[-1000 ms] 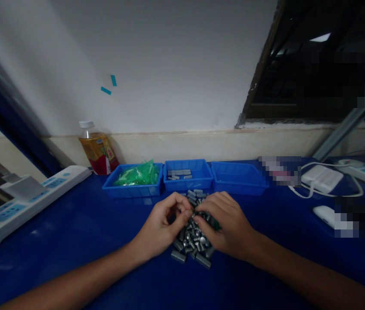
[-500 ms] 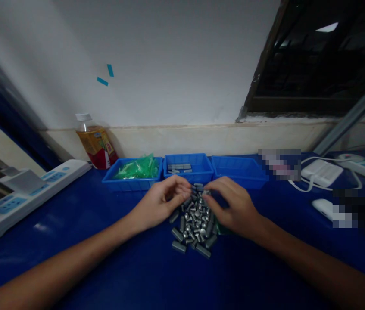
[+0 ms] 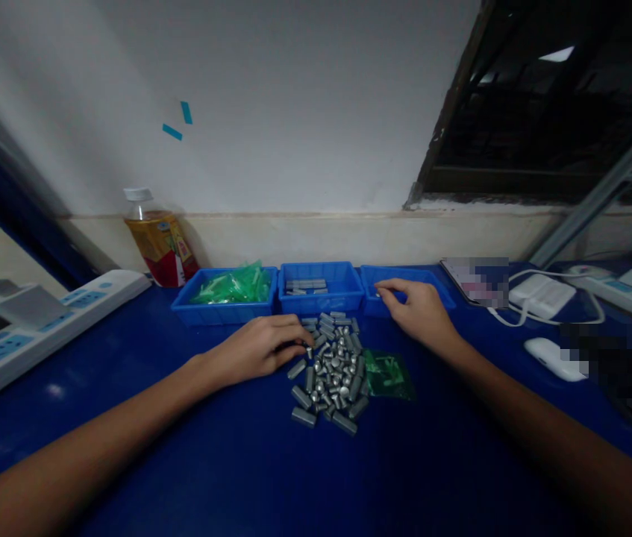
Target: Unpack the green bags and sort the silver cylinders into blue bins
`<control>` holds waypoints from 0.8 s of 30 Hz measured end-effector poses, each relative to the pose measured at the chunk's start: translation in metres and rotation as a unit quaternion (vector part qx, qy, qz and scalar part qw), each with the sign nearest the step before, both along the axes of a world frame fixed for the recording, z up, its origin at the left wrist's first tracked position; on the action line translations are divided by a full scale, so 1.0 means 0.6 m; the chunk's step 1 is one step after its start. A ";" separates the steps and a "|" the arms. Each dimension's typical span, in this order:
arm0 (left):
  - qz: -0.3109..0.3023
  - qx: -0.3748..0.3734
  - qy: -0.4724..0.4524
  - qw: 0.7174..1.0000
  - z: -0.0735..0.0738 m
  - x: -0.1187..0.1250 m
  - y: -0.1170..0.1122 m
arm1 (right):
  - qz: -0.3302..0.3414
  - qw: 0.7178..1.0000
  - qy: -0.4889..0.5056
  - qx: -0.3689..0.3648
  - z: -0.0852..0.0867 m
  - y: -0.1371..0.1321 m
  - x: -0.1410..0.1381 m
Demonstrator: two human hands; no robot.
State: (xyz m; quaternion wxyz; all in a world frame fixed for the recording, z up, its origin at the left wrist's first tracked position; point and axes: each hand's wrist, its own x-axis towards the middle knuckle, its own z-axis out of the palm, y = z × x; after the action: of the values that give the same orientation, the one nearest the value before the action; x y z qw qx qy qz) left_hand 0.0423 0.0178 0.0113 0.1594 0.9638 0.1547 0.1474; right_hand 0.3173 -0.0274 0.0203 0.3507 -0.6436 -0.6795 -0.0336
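A heap of metal screws (image 3: pixel 333 365) and hexagonal standoffs (image 3: pixel 304 417) lies on the blue tabletop. At the heap's left edge is my left hand (image 3: pixel 265 347), fingers curled and thumb and fingertips closed around a small metal screw (image 3: pixel 310 351). My right hand (image 3: pixel 421 307) hovers over the front edge of the right blue bin (image 3: pixel 368 280), thumb and forefinger pinched. A small shiny metal piece (image 3: pixel 378 294) shows at those fingertips, too small to name exactly. Right of the heap lies a green plastic bag (image 3: pixel 389 375).
The left blue bin (image 3: pixel 226 313) holds green plastic bags, and the middle blue bin (image 3: pixel 321 302) holds several metal standoffs. A drink bottle (image 3: pixel 162 246) stands by the wall. Power strips (image 3: pixel 52 335) lie left and right; a phone (image 3: pixel 469 282), white adapter (image 3: pixel 542 296) and white mouse-like object (image 3: pixel 555 359) are at right.
My right hand has moved from the heap up and right to the right bin, uncovering the green bag. My left hand has shifted slightly left and down, staying beside the heap.
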 end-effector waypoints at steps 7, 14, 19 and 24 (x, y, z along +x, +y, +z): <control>0.000 0.015 -0.029 0.999 -0.018 -0.006 0.003 | 0.020 0.999 -0.037 -0.023 -0.001 -0.013 -0.005; 0.032 0.040 -0.027 0.998 -0.019 -0.004 -0.002 | 0.103 0.986 -0.092 0.093 -0.015 -0.037 -0.047; 0.022 0.072 -0.021 0.997 -0.018 -0.002 -0.005 | 0.208 0.969 -0.093 0.098 -0.020 -0.064 -0.093; 0.031 0.088 -0.015 0.995 -0.014 0.001 -0.017 | 0.233 0.966 -0.098 0.061 -0.027 -0.070 -0.106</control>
State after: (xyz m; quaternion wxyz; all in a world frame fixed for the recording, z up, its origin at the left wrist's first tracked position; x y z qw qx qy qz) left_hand 0.0432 0.0073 0.0032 0.0711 0.9665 0.1686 0.1797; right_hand 0.2536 -0.0696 0.0038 0.3192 -0.4381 -0.8385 -0.0557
